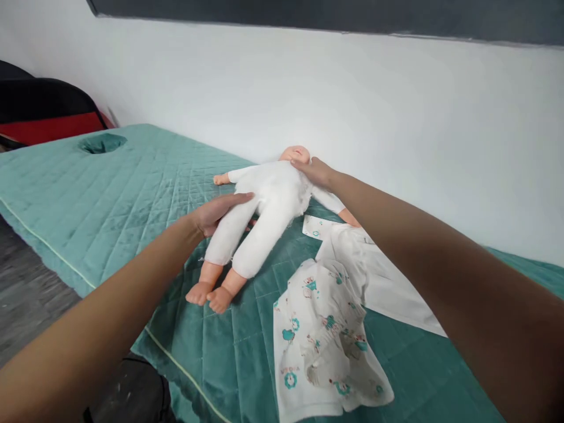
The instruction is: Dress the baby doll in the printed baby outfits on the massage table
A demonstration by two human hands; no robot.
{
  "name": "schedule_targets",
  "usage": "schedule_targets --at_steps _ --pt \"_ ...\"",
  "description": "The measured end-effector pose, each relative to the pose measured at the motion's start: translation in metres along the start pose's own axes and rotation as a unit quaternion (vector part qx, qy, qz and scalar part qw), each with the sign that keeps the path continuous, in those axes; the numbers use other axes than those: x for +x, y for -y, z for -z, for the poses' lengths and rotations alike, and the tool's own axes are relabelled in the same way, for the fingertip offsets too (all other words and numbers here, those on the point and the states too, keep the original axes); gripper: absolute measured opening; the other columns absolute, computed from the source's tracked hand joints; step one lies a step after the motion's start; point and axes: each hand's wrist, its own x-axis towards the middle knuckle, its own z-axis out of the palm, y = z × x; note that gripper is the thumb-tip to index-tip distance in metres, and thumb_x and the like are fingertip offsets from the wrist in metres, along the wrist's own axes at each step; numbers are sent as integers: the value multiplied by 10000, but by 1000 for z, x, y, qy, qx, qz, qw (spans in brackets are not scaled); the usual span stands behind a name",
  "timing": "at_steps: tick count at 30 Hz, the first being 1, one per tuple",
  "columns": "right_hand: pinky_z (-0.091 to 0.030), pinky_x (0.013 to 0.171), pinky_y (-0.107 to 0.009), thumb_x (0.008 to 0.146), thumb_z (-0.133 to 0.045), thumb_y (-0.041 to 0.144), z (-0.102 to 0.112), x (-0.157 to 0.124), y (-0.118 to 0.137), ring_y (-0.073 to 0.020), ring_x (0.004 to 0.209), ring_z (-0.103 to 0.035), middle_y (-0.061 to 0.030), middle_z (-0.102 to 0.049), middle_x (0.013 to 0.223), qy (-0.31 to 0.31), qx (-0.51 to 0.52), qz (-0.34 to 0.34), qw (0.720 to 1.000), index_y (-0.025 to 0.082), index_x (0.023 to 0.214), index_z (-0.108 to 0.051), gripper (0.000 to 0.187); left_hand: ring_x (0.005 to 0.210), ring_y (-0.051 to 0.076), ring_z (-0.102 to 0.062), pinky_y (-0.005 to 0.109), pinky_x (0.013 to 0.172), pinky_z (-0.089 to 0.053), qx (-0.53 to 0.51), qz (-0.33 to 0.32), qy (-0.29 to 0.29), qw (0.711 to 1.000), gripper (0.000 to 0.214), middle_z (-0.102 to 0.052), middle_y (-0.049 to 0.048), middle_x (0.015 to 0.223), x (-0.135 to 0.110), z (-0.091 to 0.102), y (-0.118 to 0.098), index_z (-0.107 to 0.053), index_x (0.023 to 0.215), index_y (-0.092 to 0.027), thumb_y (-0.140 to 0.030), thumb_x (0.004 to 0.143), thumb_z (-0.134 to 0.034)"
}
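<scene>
A baby doll (278, 183) with a white cloth body and pink plastic head, hands and feet lies face up on a green quilted cover (171, 170), its feet towards me. My left hand (222, 212) is closed around the thigh of the doll's leg at the left, thumb on top and the other fingers partly hidden underneath. At the doll's neck, my right hand (315, 170) grips beside the head, with some fingers out of sight behind it. White baby clothes (326, 335) with a teal and red print lie crumpled to the right of the doll's legs.
Plain white cloth (392, 288) spreads beside the printed clothes, partly under my right forearm. A white wall (396, 117) rises behind the bed. At the far left are a round hole (102, 143) in the cover and a black and red chair-like object (48, 111).
</scene>
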Motion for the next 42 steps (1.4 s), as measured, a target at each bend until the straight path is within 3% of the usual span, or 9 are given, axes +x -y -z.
schedule_targets --at_steps 3,7,11,14,19,21,26,36,42 --pt "-475 1090 -395 832 -726 538 -21 11 -5 -254 1202 -617 -129 -654 1294 56 20 0 998 139 1236 -623 577 774 290 -731 390 669 -626 -11 82 -19 996 521 -723 111 767 -1 11 7 -719 894 -142 -641 762 -644" --pt "-519 998 -358 825 -667 670 -13 2 -24 -259 1167 -622 -145 -635 1322 47 -47 -45 997 151 1268 -596 687 761 304 -710 411 646 -603 12 57 -97 994 451 -713 124 750 -3 16 21 -705 879 -170 -599 743 -677" --pt "-535 802 -329 927 -433 722 39 -43 -58 -221 902 -668 -141 -719 1069 37 -156 -112 981 148 1013 -668 626 870 313 -689 449 762 -574 161 -26 -220 962 341 -712 104 835 -16 11 12 -677 935 -208 -501 761 -683" --pt "-492 761 -351 926 -447 694 92 -96 -85 -223 787 -638 -143 -711 875 11 -227 -149 962 145 767 -642 604 956 283 -663 437 895 -524 281 -86 -304 906 293 -707 102 978 -46 -22 -14 -669 1020 -196 -411 828 -618" --pt "-467 795 -387 875 -583 617 158 -181 -101 -289 846 -638 -128 -711 874 34 -344 -162 924 167 842 -689 464 916 270 -677 362 791 -516 335 -61 3 940 458 -723 66 985 -106 -116 -40 -678 1061 -226 -627 870 -568" --pt "-472 834 -395 866 -637 493 171 -204 -93 -314 923 -647 -128 -723 973 59 -388 -137 909 175 926 -709 331 1013 311 -663 376 801 -512 382 -62 75 919 479 -710 93 1072 -120 -146 -40 -663 1101 -210 -619 860 -595" --pt "-453 875 -386 949 -512 358 178 -250 -45 -315 1056 -629 -114 -708 1155 70 -442 -45 893 205 1136 -686 298 1036 273 -656 373 854 -507 377 -115 91 915 287 -675 71 1161 -133 -184 -55 -632 1157 -224 -264 876 -601" --pt "-471 810 -290 935 -487 196 178 -374 65 -201 973 -681 4 -745 1104 59 -302 135 942 267 1147 -693 304 1108 252 -573 374 859 -522 341 -340 -43 875 637 -516 129 1298 -156 -263 -124 -408 1454 -217 -118 856 -604" --pt "-487 843 -325 972 -507 294 204 -445 85 -203 977 -672 -32 -731 1119 34 -257 123 958 251 1137 -681 244 1205 305 -516 460 958 -431 404 -407 -85 815 176 -566 118 1312 -158 -281 -153 -638 1057 -216 -180 889 -596"
